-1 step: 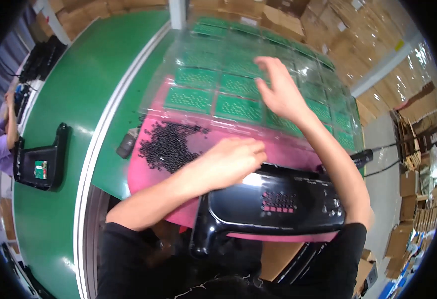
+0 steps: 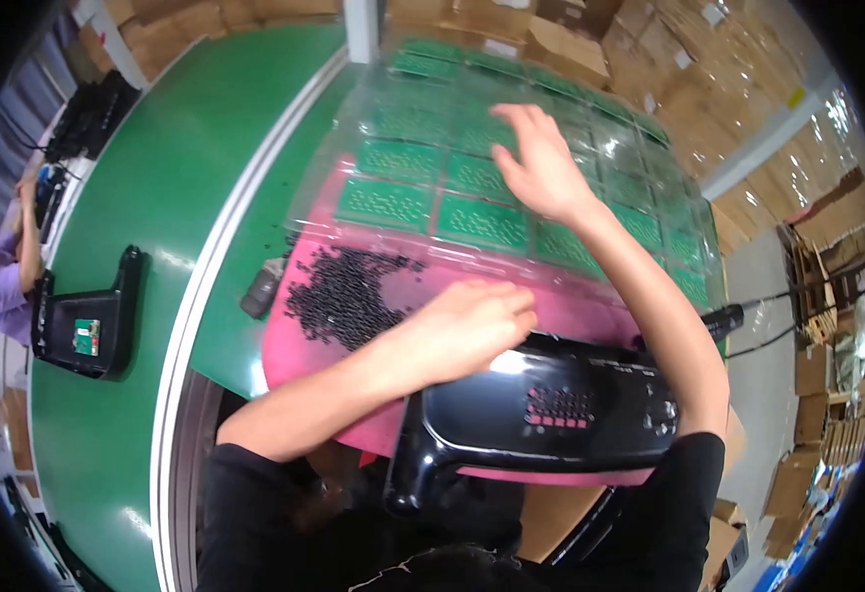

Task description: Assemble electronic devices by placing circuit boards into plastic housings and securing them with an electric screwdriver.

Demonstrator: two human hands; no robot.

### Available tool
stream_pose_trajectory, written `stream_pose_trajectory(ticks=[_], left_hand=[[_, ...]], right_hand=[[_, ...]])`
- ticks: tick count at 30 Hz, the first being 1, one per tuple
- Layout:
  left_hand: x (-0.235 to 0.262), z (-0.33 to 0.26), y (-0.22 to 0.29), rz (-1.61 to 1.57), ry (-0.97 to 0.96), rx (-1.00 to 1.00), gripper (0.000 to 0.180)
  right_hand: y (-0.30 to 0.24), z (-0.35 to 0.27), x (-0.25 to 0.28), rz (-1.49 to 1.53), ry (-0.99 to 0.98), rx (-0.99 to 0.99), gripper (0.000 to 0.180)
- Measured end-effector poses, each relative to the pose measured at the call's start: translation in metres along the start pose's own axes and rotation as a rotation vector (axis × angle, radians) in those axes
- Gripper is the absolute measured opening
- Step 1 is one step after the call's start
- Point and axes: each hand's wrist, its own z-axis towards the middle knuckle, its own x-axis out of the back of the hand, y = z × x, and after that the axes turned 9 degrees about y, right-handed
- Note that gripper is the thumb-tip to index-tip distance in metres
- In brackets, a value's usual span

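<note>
A glossy black plastic housing [image 2: 472, 414] with a grid of small holes lies on a pink mat [image 2: 289, 355] in front of me. At its far edge is my left hand [image 2: 477, 321], fingers curled and pressed together; what they hold, if anything, is hidden. A heap of tiny black parts [image 2: 343, 301] spreads on the mat beyond my left forearm. My right hand [image 2: 546, 173] hovers over the clear plastic tray [image 2: 422, 240], its thumb and fingers apart, holding nothing. In the tray's compartments sit several green circuit boards [image 2: 383, 202].
A small dark grey object [image 2: 261, 288] lies left of the mat. Across a white rail [image 2: 210, 247], a black housing with a small green board [image 2: 87, 336] rests on the green surface. A person in purple [image 2: 6, 296] works at far left. Cardboard boxes [image 2: 570, 54] stand behind; a black tool with a cable [image 2: 723, 322] is at right.
The whole view has shifted slightly. My right hand has moved a little to the left over the tray; my left hand stays at the housing's far edge.
</note>
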Motion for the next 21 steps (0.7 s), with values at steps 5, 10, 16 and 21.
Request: stream_pose_trajectory(ticks=[5, 10, 16, 21], left_hand=[[0.002, -0.001, 0.002, 0.044, -0.093, 0.023, 0.022], [-0.007, -0.005, -0.001, 0.1, -0.011, 0.025, 0.026], [0.003, 0.003, 0.0, 0.025, 0.247, 0.024, 0.029], [0.044, 0.008, 0.0, 0.358, 0.555, 0.19, 0.056]], right_hand=[[-0.009, 0.088, -0.098, -0.28, -0.106, -0.177, 0.045], [0.001, 0.112, -0.146, -0.44, -0.112, -0.049, 0.052], [-0.012, 0.09, -0.078, -0.23, 0.255, 0.213, 0.033], [-0.061, 0.003, 0.044, 0.329, 0.146, 0.033, 0.018]])
